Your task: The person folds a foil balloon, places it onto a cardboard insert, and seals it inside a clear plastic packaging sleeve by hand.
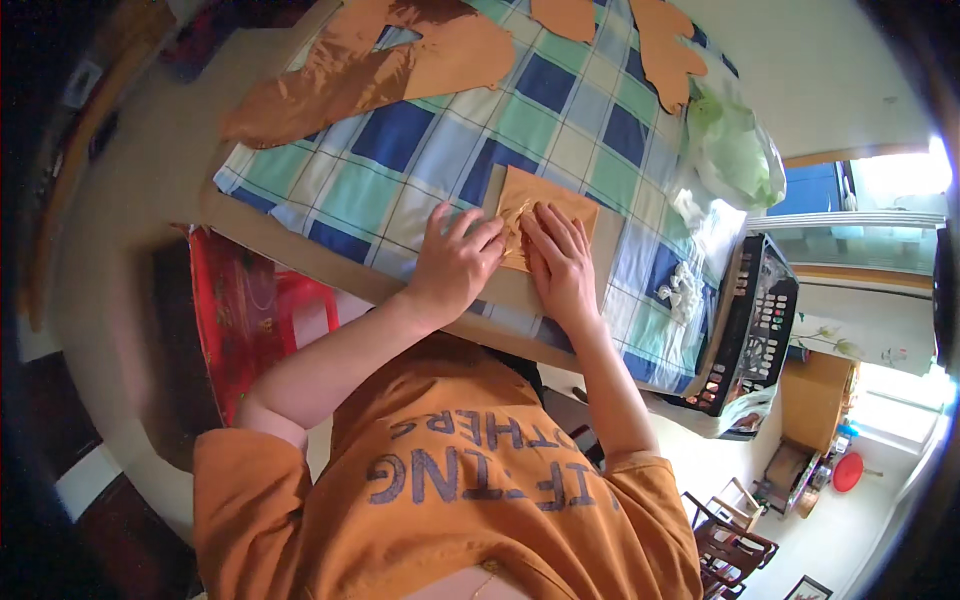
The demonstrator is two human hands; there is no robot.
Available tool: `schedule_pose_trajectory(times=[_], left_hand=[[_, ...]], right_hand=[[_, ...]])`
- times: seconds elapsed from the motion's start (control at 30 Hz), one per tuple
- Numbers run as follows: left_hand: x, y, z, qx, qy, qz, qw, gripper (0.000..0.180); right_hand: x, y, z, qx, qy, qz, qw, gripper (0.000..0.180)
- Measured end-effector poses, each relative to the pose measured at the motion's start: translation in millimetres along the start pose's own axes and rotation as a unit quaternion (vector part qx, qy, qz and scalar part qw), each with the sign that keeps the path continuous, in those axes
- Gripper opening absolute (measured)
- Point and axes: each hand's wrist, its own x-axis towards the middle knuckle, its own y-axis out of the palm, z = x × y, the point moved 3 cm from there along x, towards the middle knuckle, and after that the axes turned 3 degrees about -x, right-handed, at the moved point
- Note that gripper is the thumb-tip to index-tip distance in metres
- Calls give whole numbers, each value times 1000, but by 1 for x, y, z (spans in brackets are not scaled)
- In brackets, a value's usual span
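Observation:
A square tan piece that looks like leather [570,203] lies on a flat grey-brown board [512,292], with a wrinkled, shiny patch in its middle. My right hand [562,262] is laid on the piece, its fingers stretched out close together and pressing on the surface. At the left edge of the piece is my left hand [455,262]. Its fingers are apart and slightly bent, the tips reaching the shiny patch, with nothing seen gripped in them. My palms hide part of the board and the lower corner of the piece.
A checked cloth [440,135] covers the table. Irregular brown leather-like pieces [400,75] lie at the far side. To the right are a greenish plastic bag [735,150], crumpled white material [683,292] and a black basket [745,330]. A red stool [245,310] stands at the left.

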Motion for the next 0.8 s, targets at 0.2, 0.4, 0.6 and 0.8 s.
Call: schedule_pose_trajectory(times=[0.2, 0.4, 0.6, 0.8], left_hand=[[-5, 3, 10, -9, 4, 5, 1000, 23], [1, -1, 7, -44, -18, -5, 999, 25], [0, 1, 9, -55, -23, -12, 998, 23], [-1, 2, 10, -43, -8, -4, 999, 21]], right_hand=[[1, 0, -2, -3, 1, 9, 1000, 36], [-1, 1, -2, -14, -5, 6, 1000, 35], [-1, 4, -3, -18, -8, 3, 1000, 34], [-1, 4, -4, -18, -5, 10, 1000, 36]])
